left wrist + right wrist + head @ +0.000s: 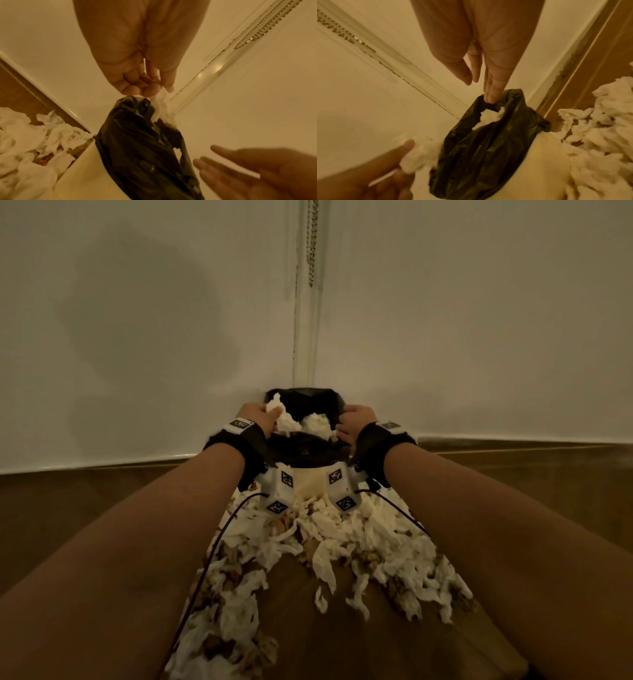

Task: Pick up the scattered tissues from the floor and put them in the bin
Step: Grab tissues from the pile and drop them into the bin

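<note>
Forearms cut off, left grip curled round tissue, right grip loose-fingered at bin liner.

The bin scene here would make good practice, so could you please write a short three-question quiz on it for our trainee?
1. True or false: the left hand grips a wad of tissue at the bin's black liner.
2. How are the right hand's fingers held? A) curled into a fist B) straight, tips at the liner's edge
3. Fill in: many tissues lie on the ____ before the bin.

Key: 1 true; 2 B; 3 floor.
</note>
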The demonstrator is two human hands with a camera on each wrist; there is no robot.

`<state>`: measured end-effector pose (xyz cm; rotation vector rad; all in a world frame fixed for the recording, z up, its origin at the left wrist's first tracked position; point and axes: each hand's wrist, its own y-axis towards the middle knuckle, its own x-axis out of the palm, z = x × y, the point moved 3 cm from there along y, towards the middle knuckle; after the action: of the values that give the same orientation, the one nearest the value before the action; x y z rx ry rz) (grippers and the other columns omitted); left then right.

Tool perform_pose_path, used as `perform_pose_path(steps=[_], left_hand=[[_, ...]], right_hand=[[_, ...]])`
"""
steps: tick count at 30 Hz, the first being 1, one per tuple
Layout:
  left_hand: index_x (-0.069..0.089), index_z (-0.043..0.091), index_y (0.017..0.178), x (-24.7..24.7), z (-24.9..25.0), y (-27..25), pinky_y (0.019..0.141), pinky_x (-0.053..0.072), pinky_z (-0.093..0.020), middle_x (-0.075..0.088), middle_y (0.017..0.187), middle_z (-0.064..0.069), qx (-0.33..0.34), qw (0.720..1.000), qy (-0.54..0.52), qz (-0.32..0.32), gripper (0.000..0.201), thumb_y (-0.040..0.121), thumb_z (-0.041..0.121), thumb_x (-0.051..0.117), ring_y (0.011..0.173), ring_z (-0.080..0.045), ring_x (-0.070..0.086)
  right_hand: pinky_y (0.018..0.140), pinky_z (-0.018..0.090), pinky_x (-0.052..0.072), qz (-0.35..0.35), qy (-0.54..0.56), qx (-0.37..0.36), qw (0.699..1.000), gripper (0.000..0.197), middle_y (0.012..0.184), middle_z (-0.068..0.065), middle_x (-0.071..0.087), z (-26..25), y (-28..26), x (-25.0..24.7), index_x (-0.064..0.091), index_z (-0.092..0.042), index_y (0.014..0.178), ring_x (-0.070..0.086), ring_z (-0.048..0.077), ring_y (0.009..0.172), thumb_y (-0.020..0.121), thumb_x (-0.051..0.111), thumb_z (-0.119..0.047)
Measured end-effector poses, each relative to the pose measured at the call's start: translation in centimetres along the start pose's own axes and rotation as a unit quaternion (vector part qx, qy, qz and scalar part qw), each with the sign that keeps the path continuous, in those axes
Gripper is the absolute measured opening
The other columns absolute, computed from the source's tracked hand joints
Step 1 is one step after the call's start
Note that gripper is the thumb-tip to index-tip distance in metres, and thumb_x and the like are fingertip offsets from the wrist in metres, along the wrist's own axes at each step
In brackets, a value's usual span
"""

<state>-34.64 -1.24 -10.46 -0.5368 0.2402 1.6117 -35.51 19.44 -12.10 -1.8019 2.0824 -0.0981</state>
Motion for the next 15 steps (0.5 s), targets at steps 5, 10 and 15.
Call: perform_pose_path(steps=[5, 10, 15], left_hand=[[0.037, 0.004, 0.139, 2.0, 0.2, 0.4, 0.087, 0.048, -0.036, 0.059, 0.118, -0.016, -0.023, 0.975, -0.219, -0.02, 0.043, 0.098, 0.014, 0.043, 0.105, -0.028, 0.06], [0.045, 0.013, 0.133, 3.0, -0.5, -1.7, 0.058, 0.044, -0.027, 0.06, 0.092, -0.005, 0.041, 0.982, -0.178, 0.049, 0.036, 0.097, 0.013, 0.041, 0.066, -0.013, 0.052], [0.063, 0.015, 0.098, 6.5, -2.9, -6.3, 0.07, 0.045, -0.025, 0.061, 0.072, 0.002, 0.086, 0.995, -0.058, -0.007, 0.037, 0.089, -0.005, 0.034, 0.071, -0.012, 0.055]], right_hand=[[0.063, 0.025, 0.048, 0.003, 0.175, 0.042, 0.984, 0.041, 0.063, 0.006, 0.061, 2.9, -2.2, -1.8, 0.039, 0.002, 0.136, 0.055, 0.02, 0.066, 0.096, 0.034, -0.001], [0.054, 0.025, 0.049, 0.097, 0.068, 0.032, 0.993, 0.036, 0.072, 0.002, 0.06, 7.0, -5.0, -3.6, 0.06, -0.004, 0.114, 0.059, 0.015, 0.065, 0.09, 0.035, 0.003], [0.059, 0.027, 0.048, 0.088, -0.001, 0.093, 0.992, 0.033, 0.075, 0.003, 0.063, 13.4, -8.1, -4.3, 0.06, -0.01, 0.11, 0.059, 0.015, 0.066, 0.093, 0.034, -0.002]])
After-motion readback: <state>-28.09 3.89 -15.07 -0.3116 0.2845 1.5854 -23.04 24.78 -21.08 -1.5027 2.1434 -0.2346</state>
